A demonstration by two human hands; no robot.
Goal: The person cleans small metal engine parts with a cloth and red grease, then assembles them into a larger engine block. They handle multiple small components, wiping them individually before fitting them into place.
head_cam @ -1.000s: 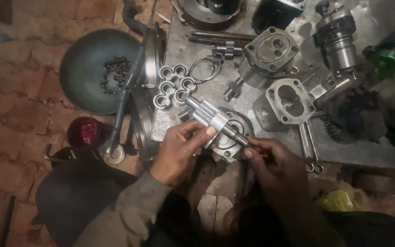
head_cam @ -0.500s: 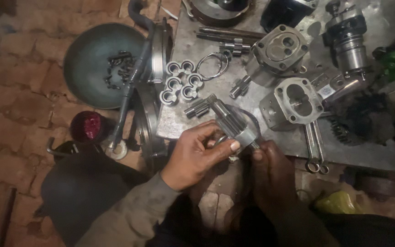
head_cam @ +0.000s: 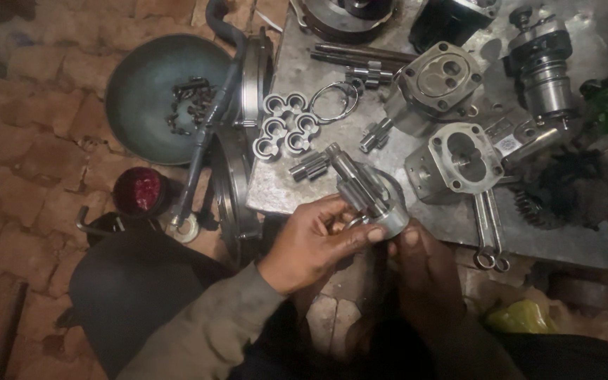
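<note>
Left hand [head_cam: 318,239] wraps fingers round flanged metal plate with gear shafts [head_cam: 374,200], steadying it at counter [head_cam: 290,190] edge. Right hand [head_cam: 423,264] closed under plate's lower rim, bearing weight; grip itself in shadow. Shafts tilt up-left, away from body, likely for inspection. Beyond: loose bushings [head_cam: 283,127] clustered together, ring [head_cam: 332,102], pump housing [head_cam: 459,158], two spanners [head_cam: 487,232] near right hand. Round pan [head_cam: 135,119] on brick floor corrals bolts [head_cam: 184,102].

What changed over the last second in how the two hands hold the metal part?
The left hand closed further over the round steel flanged shaft piece; the right hand slid beneath it. Both kept hold. The grey metal plate and its parts stayed put.
</note>
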